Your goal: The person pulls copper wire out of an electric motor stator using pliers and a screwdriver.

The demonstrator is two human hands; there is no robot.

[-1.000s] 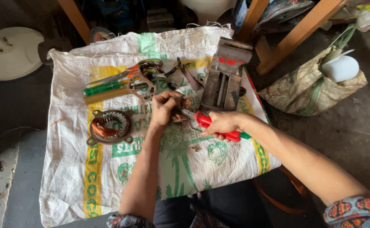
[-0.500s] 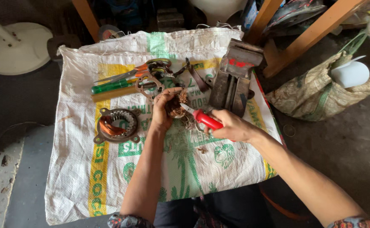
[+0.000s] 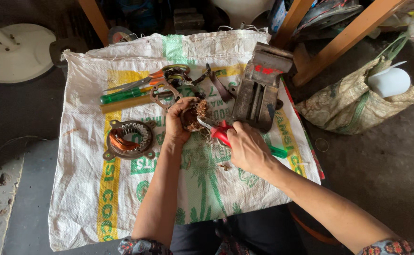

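My left hand (image 3: 177, 122) grips a small round motor part wound with frayed copper wire (image 3: 195, 113), held just above a white woven sack (image 3: 122, 198). My right hand (image 3: 248, 147) is closed on red-handled cutting pliers (image 3: 218, 131). Their metal jaws point left and touch the copper winding. Both hands meet near the middle of the sack.
A round motor stator with copper coils (image 3: 127, 140) lies left of my hands. Orange-handled scissors (image 3: 146, 80), a green-handled screwdriver (image 3: 122, 95) and metal brackets (image 3: 167, 94) lie behind. A grey metal vise (image 3: 261, 87) stands at right, a sack bag (image 3: 358, 101) beyond it.
The view has shifted slightly. My hands stay together on the winding, and the pliers' jaws have worked closer into the copper wire.
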